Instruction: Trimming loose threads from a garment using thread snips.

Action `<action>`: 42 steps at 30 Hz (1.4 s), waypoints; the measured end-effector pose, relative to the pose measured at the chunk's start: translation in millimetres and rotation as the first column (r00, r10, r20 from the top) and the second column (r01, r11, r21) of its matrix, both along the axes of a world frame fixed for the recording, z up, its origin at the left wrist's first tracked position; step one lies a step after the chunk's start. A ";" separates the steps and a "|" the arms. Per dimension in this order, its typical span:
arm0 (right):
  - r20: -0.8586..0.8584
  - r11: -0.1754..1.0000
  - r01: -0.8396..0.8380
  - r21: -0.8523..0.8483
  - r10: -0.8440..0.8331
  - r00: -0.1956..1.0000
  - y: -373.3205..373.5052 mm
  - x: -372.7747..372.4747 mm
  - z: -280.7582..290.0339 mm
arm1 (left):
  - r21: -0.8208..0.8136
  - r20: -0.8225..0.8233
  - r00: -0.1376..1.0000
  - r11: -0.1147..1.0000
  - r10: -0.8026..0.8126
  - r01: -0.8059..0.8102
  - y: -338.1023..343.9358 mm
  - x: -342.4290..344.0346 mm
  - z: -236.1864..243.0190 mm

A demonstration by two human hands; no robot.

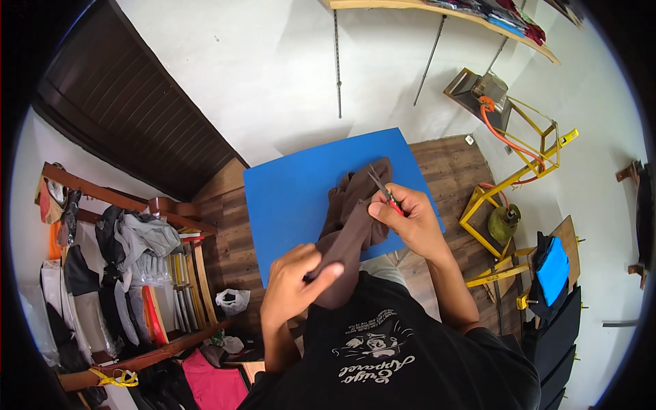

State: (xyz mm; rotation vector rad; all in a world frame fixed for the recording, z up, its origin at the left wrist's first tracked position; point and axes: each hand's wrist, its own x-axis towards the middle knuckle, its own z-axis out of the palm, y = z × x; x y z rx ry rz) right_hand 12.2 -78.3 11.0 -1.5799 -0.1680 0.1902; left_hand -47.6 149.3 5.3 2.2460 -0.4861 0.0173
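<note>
Cloth (350, 242) is stretching over the tabletop's (290, 198) near side, the left hand's (294, 279) fingers (305, 259) gripping its near end, the right hand's (410, 217) clutching snips (395, 204) whose close blades (377, 180) could be nicking it if the fabric slips.

At left, a dark door (130, 109) stands beyond a clothes rack (154, 351); a white bag (233, 301) lies beside the rack. At right, a green tank (503, 224) sits low by a yellow frame (509, 185).
</note>
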 end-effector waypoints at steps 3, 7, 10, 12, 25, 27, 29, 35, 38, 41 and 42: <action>-0.038 0.996 -0.079 0.040 0.081 0.996 -2.1 2.9 0.7 | -0.469 0.023 0.968 0.853 -0.248 0.230 2.8 -1.2 -22.1; -0.056 0.990 -0.121 0.079 0.126 0.990 12.5 9.8 -8.2 | -0.915 -0.143 0.914 0.402 -0.380 0.024 1.6 -14.8 -64.7; 0.070 0.992 -0.013 -0.127 0.022 0.997 26.3 22.4 -15.6 | -0.928 -0.372 0.824 0.171 -0.427 -0.331 0.3 -20.8 -83.4; 0.241 0.983 0.079 -0.167 -0.037 0.970 34.1 21.7 -19.9 | -0.887 -0.437 0.825 0.020 -0.359 -0.462 -8.0 -21.7 -86.9; 0.423 0.893 0.164 -0.419 0.032 0.906 34.3 -12.3 -37.5 | -0.828 -0.451 0.840 -0.212 -0.301 -0.520 -13.4 -11.7 -69.1; 0.409 0.890 0.163 -0.426 0.028 0.912 32.8 -10.4 -39.4 | -0.833 -0.462 0.833 -0.173 -0.304 -0.525 -17.8 -10.9 -66.1; 0.432 0.881 0.194 -0.432 0.013 0.902 30.4 -7.7 -40.5 | -0.835 -0.467 0.832 -0.160 -0.298 -0.526 -21.4 -10.4 -62.3; 0.434 0.902 0.214 -0.375 -0.033 0.900 27.5 -5.3 -40.5 | -0.838 -0.466 0.826 -0.141 -0.318 -0.527 -22.2 -6.7 -58.7; 0.405 0.928 0.222 -0.300 -0.087 0.910 24.0 -5.6 -38.8 | -0.839 -0.456 0.824 -0.148 -0.335 -0.524 -19.7 -7.2 -60.3; 0.396 0.923 0.251 -0.292 -0.123 0.910 20.3 -4.3 -37.3 | -0.831 -0.448 0.827 -0.182 -0.339 -0.525 -18.7 -8.6 -62.1; 0.400 0.925 0.250 -0.288 -0.121 0.908 19.6 -4.5 -36.9 | -0.828 -0.446 0.828 -0.196 -0.340 -0.526 -18.5 -8.9 -62.7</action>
